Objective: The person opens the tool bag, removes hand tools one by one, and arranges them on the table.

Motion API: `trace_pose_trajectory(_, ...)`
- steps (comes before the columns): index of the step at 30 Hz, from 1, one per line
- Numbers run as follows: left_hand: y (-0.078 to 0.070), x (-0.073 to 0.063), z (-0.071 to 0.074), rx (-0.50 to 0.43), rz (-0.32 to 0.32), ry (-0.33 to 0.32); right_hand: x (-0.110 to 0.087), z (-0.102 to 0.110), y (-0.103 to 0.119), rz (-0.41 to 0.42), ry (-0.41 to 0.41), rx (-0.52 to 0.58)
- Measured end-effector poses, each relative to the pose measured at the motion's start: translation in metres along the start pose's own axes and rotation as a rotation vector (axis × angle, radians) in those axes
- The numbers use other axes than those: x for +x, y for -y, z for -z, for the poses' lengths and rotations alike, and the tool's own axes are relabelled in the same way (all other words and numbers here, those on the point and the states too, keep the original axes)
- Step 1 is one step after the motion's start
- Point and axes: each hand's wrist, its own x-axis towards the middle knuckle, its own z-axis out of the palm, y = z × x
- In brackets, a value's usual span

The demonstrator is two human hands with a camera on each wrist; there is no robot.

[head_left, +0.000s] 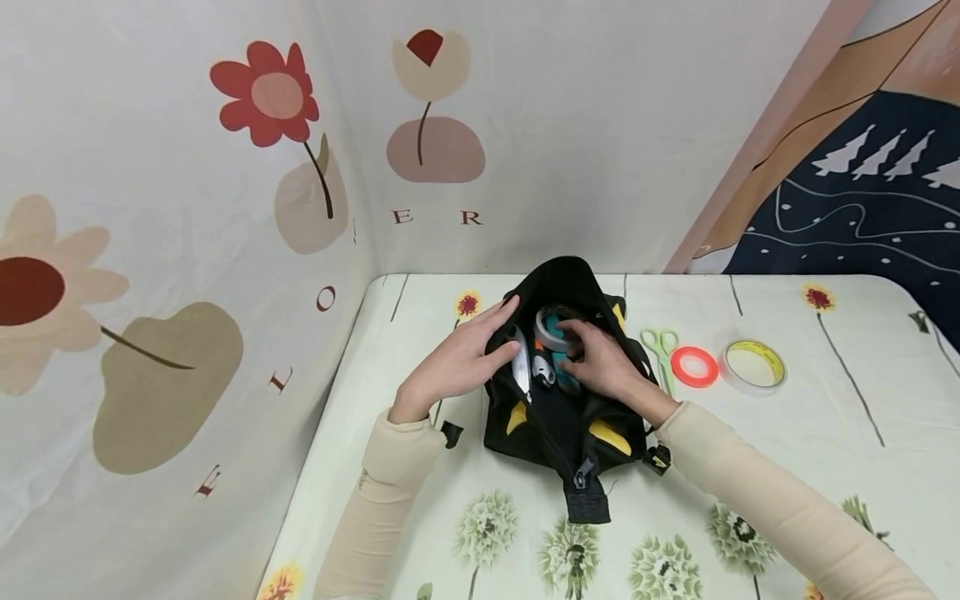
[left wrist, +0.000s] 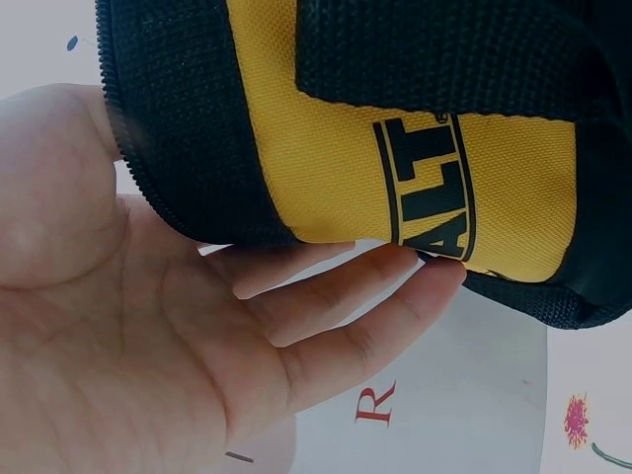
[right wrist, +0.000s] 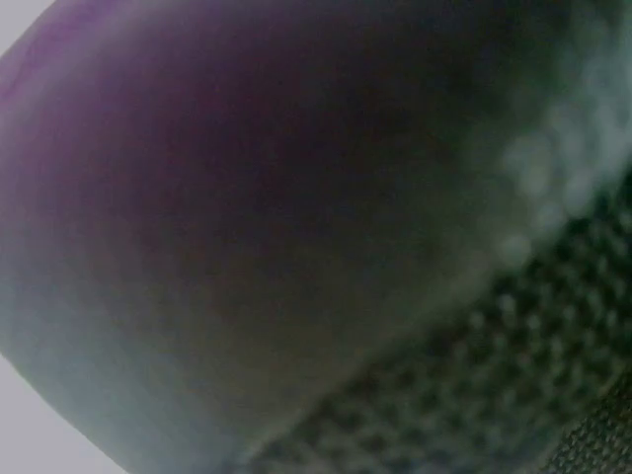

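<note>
A black and yellow tool bag [head_left: 525, 437] lies unzipped on the table, its mouth spread. My left hand [head_left: 472, 354] holds the bag's left rim, thumb over the inner edge and fingers along the outside. In the left wrist view, the fingertips of my left hand [left wrist: 326, 336] touch the yellow panel [left wrist: 513, 197] with black lettering. My right hand [head_left: 603, 362] reaches into the bag, its fingers gripping a grey roll of tape [head_left: 545, 337]. Beside the roll are a white-and-dark tool [head_left: 543, 371] and teal items, partly hidden. The right wrist view is blurred, with dark woven fabric [right wrist: 474, 395] close up.
Right of the bag lie green-handled scissors [head_left: 662, 346], a red tape ring [head_left: 694, 367] and a clear tape roll [head_left: 753, 365]. A floral cloth covers the table [head_left: 810, 467]. Printed curtain walls [head_left: 585, 167] stand behind and left. Straps with black buckles [head_left: 657, 458] stick out from the bag.
</note>
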Motion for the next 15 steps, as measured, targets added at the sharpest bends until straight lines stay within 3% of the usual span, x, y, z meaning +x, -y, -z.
trace_pose_trajectory(9, 0.001, 0.003, -0.001, 0.012, -0.011, -0.004, -0.005, 0.007, 0.008, -0.004, -0.022, -0.055)
trace_pose_trajectory(15, 0.001, 0.004, -0.002, 0.019, -0.010, -0.003, -0.014, 0.010, 0.013, 0.041, -0.060, -0.092)
